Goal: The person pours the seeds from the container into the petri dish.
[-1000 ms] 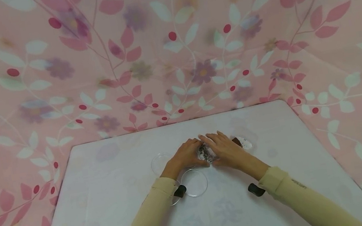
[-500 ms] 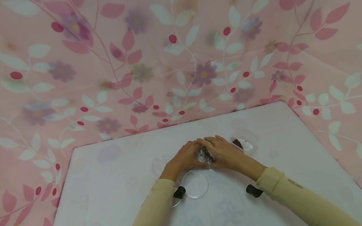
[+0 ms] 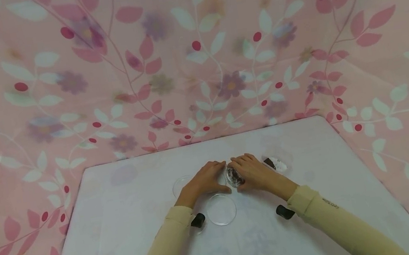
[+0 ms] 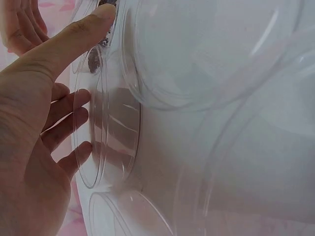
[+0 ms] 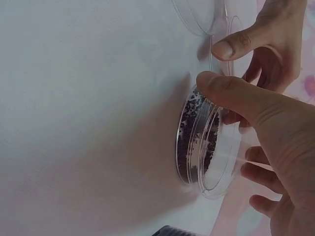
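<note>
Around a clear petri dish with dark granules (image 3: 233,177), the right hand (image 3: 253,172) curls its thumb and fingers at opposite sides of the rim. The right wrist view shows the granules (image 5: 185,142) through the clear wall, and the thumb at the rim. Just to the left is the left hand (image 3: 208,179), its thumb and fingers spread apart. In the left wrist view its fingertips (image 4: 84,115) are seen through an empty clear petri dish (image 4: 125,162), close beside the granule dish. The far fingers of the right hand are partly hidden in the head view.
Another clear dish (image 3: 221,209) lies in front of the hands, and one more (image 3: 178,187) lies left of the left hand. Behind the right hand is a small white tray (image 3: 280,163) with a dark brown piece (image 3: 269,162). The white table (image 3: 129,210) meets a pink floral cloth.
Both hands were together around the granule dish; the left hand has drawn away to the left, leaving a gap. The right hand stays at the dish.
</note>
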A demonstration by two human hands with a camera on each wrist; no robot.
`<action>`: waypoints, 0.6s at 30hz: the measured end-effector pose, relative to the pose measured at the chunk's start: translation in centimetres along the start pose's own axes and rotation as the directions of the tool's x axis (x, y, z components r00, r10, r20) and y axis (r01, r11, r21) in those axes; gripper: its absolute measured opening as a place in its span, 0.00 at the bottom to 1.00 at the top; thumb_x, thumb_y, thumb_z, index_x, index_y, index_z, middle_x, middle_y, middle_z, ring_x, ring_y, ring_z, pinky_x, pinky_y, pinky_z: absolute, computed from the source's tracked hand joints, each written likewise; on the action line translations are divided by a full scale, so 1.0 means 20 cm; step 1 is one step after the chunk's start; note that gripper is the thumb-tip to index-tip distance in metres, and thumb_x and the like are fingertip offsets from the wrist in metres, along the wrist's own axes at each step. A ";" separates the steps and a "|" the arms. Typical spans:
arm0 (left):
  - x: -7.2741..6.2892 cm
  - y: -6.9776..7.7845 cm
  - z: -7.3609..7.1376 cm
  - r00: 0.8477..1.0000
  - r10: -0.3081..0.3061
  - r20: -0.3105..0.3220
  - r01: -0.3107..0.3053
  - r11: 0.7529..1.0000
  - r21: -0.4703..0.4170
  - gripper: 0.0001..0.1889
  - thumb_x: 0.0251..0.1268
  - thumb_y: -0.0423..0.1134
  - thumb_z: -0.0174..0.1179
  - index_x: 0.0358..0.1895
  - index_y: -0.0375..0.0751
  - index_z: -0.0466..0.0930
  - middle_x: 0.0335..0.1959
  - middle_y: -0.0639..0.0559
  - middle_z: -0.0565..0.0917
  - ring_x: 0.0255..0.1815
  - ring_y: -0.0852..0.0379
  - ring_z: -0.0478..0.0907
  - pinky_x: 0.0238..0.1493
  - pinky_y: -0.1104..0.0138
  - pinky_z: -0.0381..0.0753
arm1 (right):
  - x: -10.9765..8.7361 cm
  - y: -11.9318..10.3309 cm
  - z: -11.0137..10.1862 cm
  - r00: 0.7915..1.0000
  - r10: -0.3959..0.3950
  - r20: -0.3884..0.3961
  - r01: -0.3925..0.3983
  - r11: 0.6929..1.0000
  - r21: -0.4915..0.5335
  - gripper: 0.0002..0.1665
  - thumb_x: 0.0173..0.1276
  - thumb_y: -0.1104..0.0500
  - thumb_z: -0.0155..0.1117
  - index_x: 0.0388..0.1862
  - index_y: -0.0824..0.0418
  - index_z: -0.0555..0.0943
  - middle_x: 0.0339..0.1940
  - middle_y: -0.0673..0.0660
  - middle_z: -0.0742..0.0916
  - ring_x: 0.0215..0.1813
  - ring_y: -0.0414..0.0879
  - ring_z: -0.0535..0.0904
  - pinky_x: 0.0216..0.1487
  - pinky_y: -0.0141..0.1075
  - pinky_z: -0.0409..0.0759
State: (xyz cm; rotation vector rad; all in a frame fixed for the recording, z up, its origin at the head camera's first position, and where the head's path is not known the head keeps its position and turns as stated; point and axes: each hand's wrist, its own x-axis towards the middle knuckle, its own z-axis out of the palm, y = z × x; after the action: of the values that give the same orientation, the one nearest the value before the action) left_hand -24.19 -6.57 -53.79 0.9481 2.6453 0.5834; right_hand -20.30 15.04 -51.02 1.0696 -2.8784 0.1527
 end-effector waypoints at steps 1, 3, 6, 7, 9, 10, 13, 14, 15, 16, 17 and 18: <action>0.00 0.00 0.00 1.000 -0.004 0.002 0.004 1.000 0.000 0.53 0.46 0.62 0.73 0.75 0.42 0.61 0.70 0.49 0.72 0.71 0.52 0.66 0.74 0.58 0.65 | 0.00 0.00 0.00 1.000 0.001 0.009 -0.001 1.000 0.003 0.47 0.48 0.42 0.80 0.64 0.60 0.73 0.66 0.62 0.78 0.66 0.58 0.74 0.69 0.57 0.67; -0.01 -0.01 0.00 1.000 -0.013 0.003 0.013 1.000 -0.003 0.53 0.47 0.62 0.73 0.75 0.43 0.61 0.70 0.49 0.72 0.71 0.52 0.66 0.74 0.58 0.65 | 0.01 0.00 -0.01 1.000 0.002 0.023 -0.003 1.000 0.018 0.46 0.49 0.42 0.80 0.63 0.60 0.74 0.66 0.63 0.78 0.65 0.59 0.74 0.69 0.57 0.68; -0.01 -0.02 0.00 1.000 -0.021 0.005 0.021 1.000 -0.015 0.53 0.47 0.62 0.73 0.75 0.44 0.61 0.70 0.49 0.72 0.71 0.52 0.66 0.74 0.58 0.65 | 0.02 0.00 -0.01 0.999 0.005 0.051 -0.007 0.999 0.038 0.45 0.50 0.42 0.80 0.63 0.60 0.74 0.66 0.64 0.78 0.65 0.60 0.74 0.68 0.57 0.68; -0.02 -0.02 0.00 1.000 -0.027 0.009 0.027 0.999 -0.018 0.53 0.47 0.62 0.73 0.75 0.44 0.60 0.70 0.49 0.71 0.72 0.53 0.66 0.75 0.58 0.65 | 0.02 0.00 0.00 0.998 0.008 0.063 -0.010 0.999 0.041 0.46 0.50 0.42 0.79 0.63 0.60 0.74 0.66 0.64 0.78 0.65 0.60 0.74 0.68 0.57 0.68; -0.02 -0.03 0.01 0.999 -0.030 0.013 0.030 0.999 -0.022 0.52 0.47 0.63 0.73 0.75 0.45 0.60 0.70 0.50 0.71 0.72 0.53 0.65 0.75 0.58 0.65 | 0.03 0.00 0.00 0.996 0.013 0.083 -0.017 0.999 0.045 0.45 0.51 0.41 0.78 0.64 0.60 0.74 0.66 0.63 0.78 0.66 0.61 0.73 0.68 0.56 0.68; -0.02 -0.03 0.01 0.999 -0.030 0.016 0.031 0.999 -0.027 0.52 0.47 0.62 0.73 0.75 0.45 0.61 0.70 0.50 0.71 0.72 0.53 0.65 0.75 0.58 0.64 | 0.03 0.00 0.01 0.995 0.020 0.093 -0.024 0.998 0.049 0.45 0.52 0.40 0.78 0.64 0.59 0.74 0.66 0.63 0.78 0.66 0.61 0.73 0.68 0.56 0.68; -0.02 -0.03 0.02 0.999 -0.035 0.022 0.035 0.999 -0.024 0.52 0.47 0.62 0.73 0.75 0.46 0.61 0.70 0.51 0.71 0.72 0.54 0.65 0.75 0.58 0.64 | 0.03 0.00 0.02 0.992 0.038 0.117 -0.046 0.997 0.068 0.45 0.53 0.40 0.77 0.65 0.59 0.73 0.67 0.62 0.77 0.67 0.60 0.72 0.67 0.56 0.70; -0.02 -0.03 0.02 0.999 -0.036 0.021 0.037 0.999 -0.020 0.52 0.47 0.63 0.72 0.75 0.46 0.61 0.70 0.51 0.71 0.72 0.54 0.65 0.75 0.58 0.65 | 0.03 0.00 0.02 0.992 0.039 0.119 -0.050 0.995 0.085 0.44 0.53 0.41 0.77 0.65 0.59 0.73 0.67 0.62 0.77 0.67 0.60 0.72 0.66 0.57 0.71; -0.02 -0.03 0.01 0.999 -0.037 0.020 0.038 0.999 -0.017 0.52 0.48 0.62 0.73 0.75 0.46 0.61 0.70 0.51 0.71 0.72 0.53 0.66 0.75 0.58 0.65 | 0.03 0.01 0.02 0.992 0.043 0.121 -0.056 0.993 0.101 0.44 0.54 0.42 0.77 0.65 0.59 0.73 0.67 0.63 0.77 0.67 0.60 0.72 0.66 0.57 0.72; -0.03 -0.02 0.01 0.999 -0.040 0.021 0.040 0.999 -0.017 0.52 0.48 0.62 0.73 0.75 0.46 0.61 0.70 0.50 0.71 0.72 0.53 0.66 0.74 0.57 0.65 | 0.03 0.01 0.02 0.991 0.046 0.125 -0.061 0.991 0.118 0.44 0.54 0.42 0.77 0.65 0.60 0.73 0.67 0.63 0.77 0.67 0.60 0.72 0.65 0.57 0.73; -0.03 -0.02 0.00 0.999 -0.039 0.016 0.039 0.999 -0.014 0.52 0.48 0.62 0.73 0.75 0.46 0.61 0.70 0.50 0.71 0.72 0.53 0.66 0.74 0.57 0.65 | 0.03 0.01 0.02 0.991 0.049 0.127 -0.066 0.989 0.134 0.44 0.55 0.43 0.77 0.65 0.60 0.73 0.67 0.63 0.77 0.67 0.61 0.72 0.65 0.58 0.73; -0.03 -0.02 0.00 0.999 -0.038 0.011 0.038 0.999 -0.011 0.52 0.48 0.62 0.73 0.75 0.46 0.61 0.70 0.50 0.71 0.72 0.53 0.66 0.74 0.57 0.66 | 0.03 0.01 0.01 0.990 0.055 0.132 -0.075 0.986 0.148 0.43 0.55 0.43 0.77 0.66 0.61 0.73 0.67 0.64 0.76 0.67 0.61 0.71 0.65 0.58 0.73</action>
State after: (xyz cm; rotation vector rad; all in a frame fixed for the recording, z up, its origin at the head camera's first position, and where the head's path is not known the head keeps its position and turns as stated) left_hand -24.06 -7.22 -53.88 0.8933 2.6419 0.5818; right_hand -20.89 14.72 -51.24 1.0453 -3.0612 0.3258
